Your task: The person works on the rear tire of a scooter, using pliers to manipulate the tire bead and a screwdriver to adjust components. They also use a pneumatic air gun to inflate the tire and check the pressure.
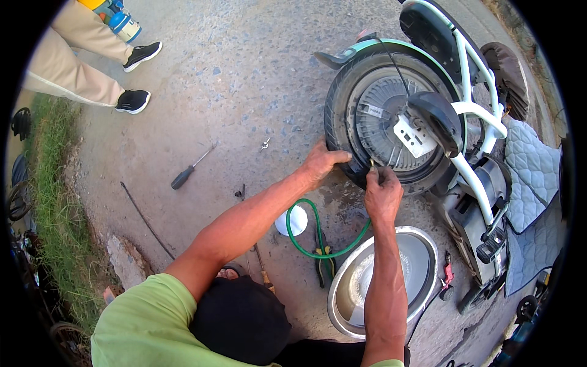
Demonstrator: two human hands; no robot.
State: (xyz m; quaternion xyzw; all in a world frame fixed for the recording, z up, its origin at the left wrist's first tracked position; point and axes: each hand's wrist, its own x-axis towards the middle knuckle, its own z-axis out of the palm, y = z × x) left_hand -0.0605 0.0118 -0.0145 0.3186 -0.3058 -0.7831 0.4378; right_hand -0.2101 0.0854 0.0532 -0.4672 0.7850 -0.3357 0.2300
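A scooter or small electric bike with a pale mint-and-white frame [480, 183] lies on its side. Its black tyre [335, 116] surrounds a grey hub [391, 110]. My left hand [319, 164] grips the tyre's near-left edge, thumb on top and fingers partly hidden. Beside it, my right hand [384, 191] is pinched at the rim around a small brass-coloured tip [372, 163] that looks like a valve stem; the fingers hide most of it. A green hose [315, 214] loops below, passing out of sight by my right wrist.
A metal basin [336, 306] stands under my right forearm, near pliers [321, 269] and a white round object [292, 221]. Left lie a screwdriver [182, 177] and thin dark rod [147, 221]. A person's shoes [134, 101] are far left; a quilted grey cover [531, 177] is right.
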